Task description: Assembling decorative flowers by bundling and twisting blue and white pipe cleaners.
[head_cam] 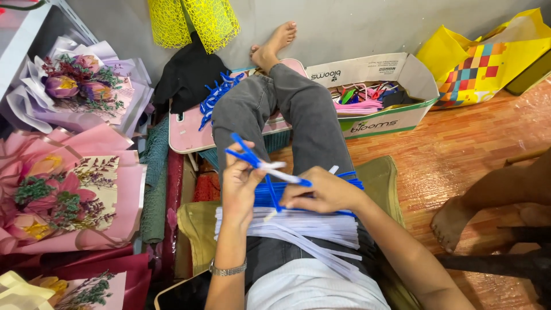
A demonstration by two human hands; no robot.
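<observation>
My left hand (238, 186) pinches a small folded piece made of blue and white pipe cleaners (261, 165), held above my lap. My right hand (322, 192) grips the other end of that piece, fingers closed on a white and blue strand. Under both hands, across my thighs, lies a bundle of blue pipe cleaners (350, 179) on top of a bundle of white pipe cleaners (298, 227). I sit on the floor with legs in grey trousers stretched out, and a metal watch sits on my left wrist.
Wrapped flower bouquets (69, 189) lie at the left. A pink low table (189, 135) holds finished blue pieces (215, 95). A cardboard box (390, 117) of coloured strands, a yellow bag (488, 63) and another person's foot (453, 221) are at the right.
</observation>
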